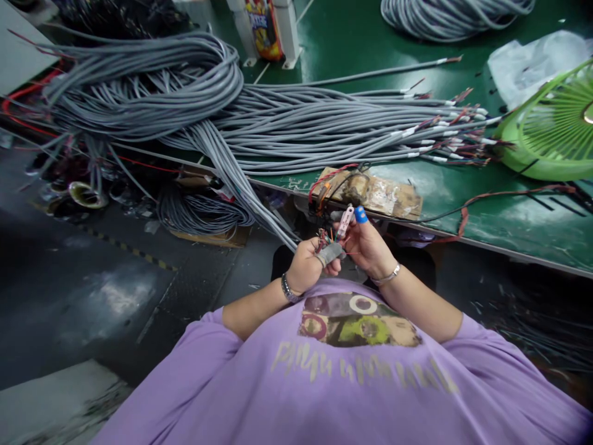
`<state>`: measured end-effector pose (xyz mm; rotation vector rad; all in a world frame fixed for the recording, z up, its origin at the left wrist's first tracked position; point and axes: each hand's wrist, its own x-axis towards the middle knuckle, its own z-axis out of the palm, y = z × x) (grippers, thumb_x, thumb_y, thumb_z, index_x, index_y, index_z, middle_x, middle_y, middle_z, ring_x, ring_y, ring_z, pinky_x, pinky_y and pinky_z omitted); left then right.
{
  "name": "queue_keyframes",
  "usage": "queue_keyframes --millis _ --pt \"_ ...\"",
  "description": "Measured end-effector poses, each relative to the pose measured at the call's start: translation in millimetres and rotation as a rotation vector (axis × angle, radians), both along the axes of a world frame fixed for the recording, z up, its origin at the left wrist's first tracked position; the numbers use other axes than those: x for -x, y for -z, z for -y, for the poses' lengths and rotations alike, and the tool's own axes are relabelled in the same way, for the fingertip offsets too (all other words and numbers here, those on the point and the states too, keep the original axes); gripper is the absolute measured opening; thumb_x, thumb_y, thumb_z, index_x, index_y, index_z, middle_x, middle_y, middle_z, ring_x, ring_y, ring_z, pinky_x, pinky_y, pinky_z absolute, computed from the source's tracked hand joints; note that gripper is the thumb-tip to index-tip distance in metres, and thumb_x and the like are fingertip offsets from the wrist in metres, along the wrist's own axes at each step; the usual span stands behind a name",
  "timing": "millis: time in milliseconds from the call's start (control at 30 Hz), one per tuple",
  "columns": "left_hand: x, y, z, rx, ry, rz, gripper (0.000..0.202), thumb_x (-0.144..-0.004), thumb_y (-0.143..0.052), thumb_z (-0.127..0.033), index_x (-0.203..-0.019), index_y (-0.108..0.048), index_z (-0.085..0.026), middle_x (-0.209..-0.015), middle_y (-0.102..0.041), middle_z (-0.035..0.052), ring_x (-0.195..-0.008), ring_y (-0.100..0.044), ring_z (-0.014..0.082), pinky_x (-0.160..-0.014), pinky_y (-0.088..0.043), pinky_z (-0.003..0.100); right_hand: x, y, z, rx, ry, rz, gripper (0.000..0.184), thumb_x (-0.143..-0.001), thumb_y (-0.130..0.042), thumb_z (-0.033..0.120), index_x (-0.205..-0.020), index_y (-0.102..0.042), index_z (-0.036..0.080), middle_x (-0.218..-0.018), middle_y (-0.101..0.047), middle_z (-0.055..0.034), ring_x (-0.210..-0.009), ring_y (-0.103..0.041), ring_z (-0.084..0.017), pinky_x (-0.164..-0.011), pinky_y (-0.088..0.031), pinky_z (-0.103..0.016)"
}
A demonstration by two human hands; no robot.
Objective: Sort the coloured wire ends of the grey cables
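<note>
My left hand [306, 266] is closed around the end of a grey cable [273, 219], with a grey cover on its thumb. Thin coloured wires [324, 238] fan out above that thumb. Close beside it, my right hand [372, 250] pinches a small, flat, pale pink piece [344, 222] whose exact kind I cannot make out. Blue tape [360, 214] wraps my right thumb. Both hands are in front of my chest, just off the bench edge. The cable runs up and left with several others to a large grey coil [152, 86].
Many grey cables [315, 133] with stripped ends lie across the green bench [343, 43]. A stained wooden block [384, 196] with wires sits at its edge. To the right stand a green fan [546, 130] and a plastic bag [537, 65]. Another cable coil [199, 210] hangs low left.
</note>
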<state>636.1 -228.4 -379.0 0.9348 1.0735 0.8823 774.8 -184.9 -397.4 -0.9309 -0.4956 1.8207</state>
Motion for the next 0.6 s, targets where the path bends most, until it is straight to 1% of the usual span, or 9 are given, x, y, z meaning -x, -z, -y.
queue_keyframes --millis 100,233,333,467,600 --pt "-1.3 3.7 -1.0 0.008 -0.023 -0.001 0.048 -0.07 -0.075 -0.059 -0.066 -0.062 -0.013 -0.053 -0.064 0.0016 -0.042 -0.056 0.0089 -0.043 -0.045 0.019 0.0 -0.6 -2.4 0.021 0.025 -0.003 0.049 -0.065 -0.079 0.063 -0.074 -0.06 0.019 -0.063 -0.063 0.0024 -0.051 -0.052 -0.008 -0.049 -0.043 -0.022" --pt "-1.2 7.7 -0.2 0.015 -0.018 -0.026 0.046 -0.072 -0.073 -0.057 -0.068 -0.061 -0.013 -0.055 -0.065 0.0013 -0.043 -0.057 0.0087 -0.043 -0.045 0.019 -0.3 -2.9 -3.7 0.052 0.044 -0.031 0.045 -0.065 -0.082 0.059 -0.077 -0.064 0.019 -0.071 -0.07 -0.0008 -0.055 -0.056 -0.01 -0.051 -0.045 -0.024" --pt "-1.3 8.4 -0.4 0.022 -0.001 -0.044 0.045 -0.072 -0.074 -0.056 -0.067 -0.061 -0.013 -0.054 -0.065 0.0016 -0.043 -0.058 0.009 -0.043 -0.044 0.019 -0.9 -3.9 -3.0 0.052 0.037 -0.04 0.043 -0.067 -0.081 0.058 -0.078 -0.065 0.019 -0.071 -0.071 -0.0006 -0.058 -0.058 -0.012 -0.054 -0.046 -0.025" --pt "-1.9 6.1 -0.8 0.027 0.015 -0.043 0.044 -0.071 -0.075 -0.055 -0.067 -0.063 -0.013 -0.053 -0.065 0.0022 -0.043 -0.058 0.0096 -0.043 -0.045 0.019 -1.1 -2.2 -1.3 0.055 0.0 -0.05 0.045 -0.07 -0.077 0.063 -0.081 -0.066 0.02 -0.072 -0.071 0.0 -0.061 -0.06 -0.012 -0.055 -0.046 -0.025" --pt "0.0 -1.5 3.1 0.037 0.019 -0.027 0.047 -0.067 -0.076 -0.058 -0.064 -0.063 -0.013 -0.052 -0.063 0.0022 -0.042 -0.057 0.0094 -0.043 -0.046 0.02 -1.2 0.1 0.1 0.079 -0.013 -0.079 0.053 -0.072 -0.067 0.073 -0.081 -0.065 0.021 -0.076 -0.072 0.0001 -0.06 -0.059 -0.011 -0.054 -0.046 -0.024"
